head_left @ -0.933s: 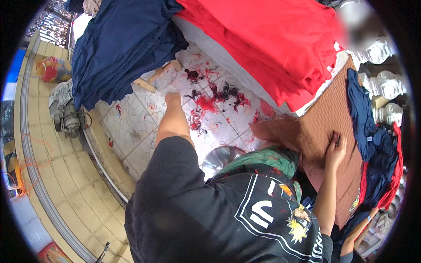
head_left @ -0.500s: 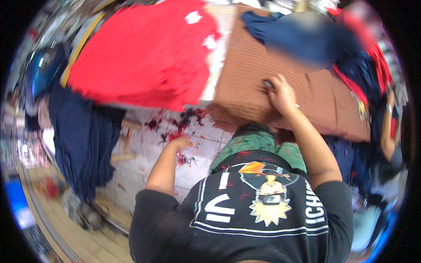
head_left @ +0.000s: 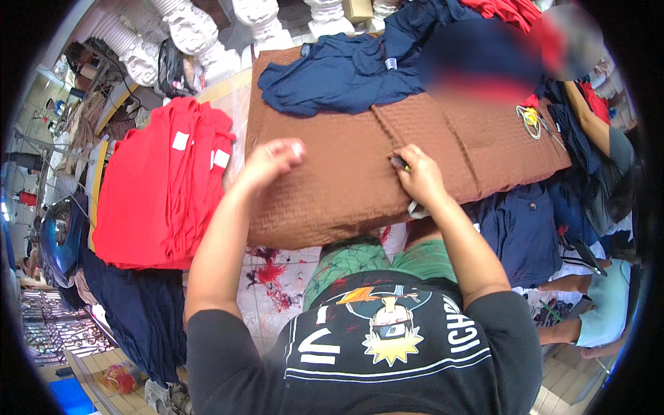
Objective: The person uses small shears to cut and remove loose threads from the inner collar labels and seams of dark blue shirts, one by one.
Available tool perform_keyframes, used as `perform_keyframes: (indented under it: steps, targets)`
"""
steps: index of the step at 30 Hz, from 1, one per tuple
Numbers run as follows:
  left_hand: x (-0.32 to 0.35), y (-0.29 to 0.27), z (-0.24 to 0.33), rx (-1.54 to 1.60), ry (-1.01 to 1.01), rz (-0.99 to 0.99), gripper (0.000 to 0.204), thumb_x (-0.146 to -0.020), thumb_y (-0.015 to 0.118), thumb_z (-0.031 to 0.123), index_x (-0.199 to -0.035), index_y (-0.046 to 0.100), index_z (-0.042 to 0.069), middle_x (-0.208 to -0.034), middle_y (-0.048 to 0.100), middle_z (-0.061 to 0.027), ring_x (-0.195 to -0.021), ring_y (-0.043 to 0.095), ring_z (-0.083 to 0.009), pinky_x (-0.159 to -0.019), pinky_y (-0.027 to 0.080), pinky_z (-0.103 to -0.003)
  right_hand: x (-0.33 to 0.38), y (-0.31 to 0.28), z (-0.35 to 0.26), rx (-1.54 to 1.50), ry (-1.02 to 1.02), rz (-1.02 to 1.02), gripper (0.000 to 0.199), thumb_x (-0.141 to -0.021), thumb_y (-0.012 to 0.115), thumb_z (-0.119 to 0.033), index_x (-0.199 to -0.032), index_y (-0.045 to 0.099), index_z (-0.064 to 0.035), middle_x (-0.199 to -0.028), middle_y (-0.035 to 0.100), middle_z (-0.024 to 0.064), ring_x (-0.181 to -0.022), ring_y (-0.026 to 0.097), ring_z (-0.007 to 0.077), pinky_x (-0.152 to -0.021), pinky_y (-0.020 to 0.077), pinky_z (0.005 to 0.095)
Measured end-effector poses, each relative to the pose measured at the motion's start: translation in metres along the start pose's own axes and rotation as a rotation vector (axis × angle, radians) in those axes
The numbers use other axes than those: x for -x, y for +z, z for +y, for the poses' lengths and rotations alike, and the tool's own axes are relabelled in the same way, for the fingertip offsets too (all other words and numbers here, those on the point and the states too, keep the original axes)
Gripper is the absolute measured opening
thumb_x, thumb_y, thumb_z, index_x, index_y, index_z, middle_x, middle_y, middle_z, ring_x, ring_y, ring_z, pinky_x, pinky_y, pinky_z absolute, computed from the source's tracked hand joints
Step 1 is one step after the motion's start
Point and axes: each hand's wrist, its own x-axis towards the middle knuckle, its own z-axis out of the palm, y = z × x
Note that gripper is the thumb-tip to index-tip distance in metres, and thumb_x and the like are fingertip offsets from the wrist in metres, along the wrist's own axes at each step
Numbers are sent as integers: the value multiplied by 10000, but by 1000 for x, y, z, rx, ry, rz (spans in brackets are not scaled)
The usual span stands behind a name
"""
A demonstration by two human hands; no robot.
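Observation:
My right hand [head_left: 420,176] is closed around a small black tool [head_left: 399,162], whose tip pokes out past the fingers; its exact kind is hidden by my grip. It is over the brown quilted cloth [head_left: 325,194] that covers the table in front of me. Above the left part of that cloth is my left hand [head_left: 275,164], slightly blurred, fingers loosely bent and apart, nothing visible in it. Beyond both hands, a navy blue shirt [head_left: 339,76] with a small white tag lies crumpled along the table's far side.
A stack of red shirts [head_left: 162,187] with white tags lies left, above hanging navy cloth [head_left: 138,311]. Yellow cord [head_left: 531,119] lies at the table's right. Another person's arm [head_left: 588,117] reaches in there. White balusters [head_left: 190,31] stand behind. Thread scraps [head_left: 266,273] litter the floor.
My left hand has risen from over the floor to above the brown cloth. The view has shifted, showing more of the far navy shirt. My right hand still grips the small black tool.

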Motion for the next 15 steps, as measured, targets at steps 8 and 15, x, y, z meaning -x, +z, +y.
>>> perform_keyframes:
  steps: [8, 15]
  targets:
    - [-159, -1, -11, 427, -159, 717, 485, -799, 765, 320, -1099, 575, -11, -1016, 620, -85, -882, 591, -154, -698, 479, -285, 4, -11, -7, -194, -28, -20, 269, -748, 620, -66, -1014, 612, -102, -970, 622, 97, -822, 634, 347, -695, 526, 437]
    - [-131, -19, 83, -44, 864, 1202, 327, -883, 657, 255, -885, 582, -63, -863, 635, -131, -764, 579, -206, -716, 465, -351, 3, -8, -2, -258, -69, -60, 299, -726, 613, -38, -1022, 632, -69, -975, 634, 126, -891, 630, 331, -754, 516, 401]
